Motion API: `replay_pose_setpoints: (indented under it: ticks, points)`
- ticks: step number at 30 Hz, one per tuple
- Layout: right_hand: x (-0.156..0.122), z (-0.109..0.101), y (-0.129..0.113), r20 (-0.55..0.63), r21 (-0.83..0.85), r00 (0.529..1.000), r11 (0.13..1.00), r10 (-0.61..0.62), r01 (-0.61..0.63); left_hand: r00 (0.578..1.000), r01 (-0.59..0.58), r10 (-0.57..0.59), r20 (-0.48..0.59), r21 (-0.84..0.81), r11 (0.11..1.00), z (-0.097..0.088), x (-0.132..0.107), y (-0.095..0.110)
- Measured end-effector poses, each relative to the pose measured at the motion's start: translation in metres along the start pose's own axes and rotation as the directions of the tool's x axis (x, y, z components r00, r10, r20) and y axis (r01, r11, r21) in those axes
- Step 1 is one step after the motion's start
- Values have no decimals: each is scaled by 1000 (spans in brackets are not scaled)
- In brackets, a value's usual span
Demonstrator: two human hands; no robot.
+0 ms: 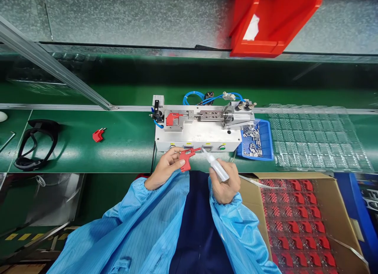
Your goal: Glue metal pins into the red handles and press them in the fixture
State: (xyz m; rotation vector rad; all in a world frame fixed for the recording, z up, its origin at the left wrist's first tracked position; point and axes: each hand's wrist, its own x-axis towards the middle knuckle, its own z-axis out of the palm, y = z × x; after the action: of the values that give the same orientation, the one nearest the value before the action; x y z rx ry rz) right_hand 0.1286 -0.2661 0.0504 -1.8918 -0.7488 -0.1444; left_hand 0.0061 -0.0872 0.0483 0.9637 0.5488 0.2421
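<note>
My left hand (165, 165) is closed on a small red plastic part (186, 157), held just in front of a metal press fixture (201, 134). My right hand (226, 181) grips a small clear squeeze bottle (217, 167) whose thin nozzle touches the tip of the red part. Another red part (173, 118) sits in the fixture's nest at its left. Both arms wear light blue sleeves.
A blue tray (264, 142) of small metal pins stands right of the fixture, beside clear blister trays (315, 136). A cardboard box (339, 195) of red parts is at lower right. A loose red part (98, 135), black goggles (37, 142) and a red bin (271, 21) are also here.
</note>
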Motion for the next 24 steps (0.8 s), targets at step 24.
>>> replay_pose_setpoints:
  ticks: [24]
  points:
    - [-69,46,174,399,-253,795,888,457,-384,989,91,-80,-124,80,993,-5,-2,-3]
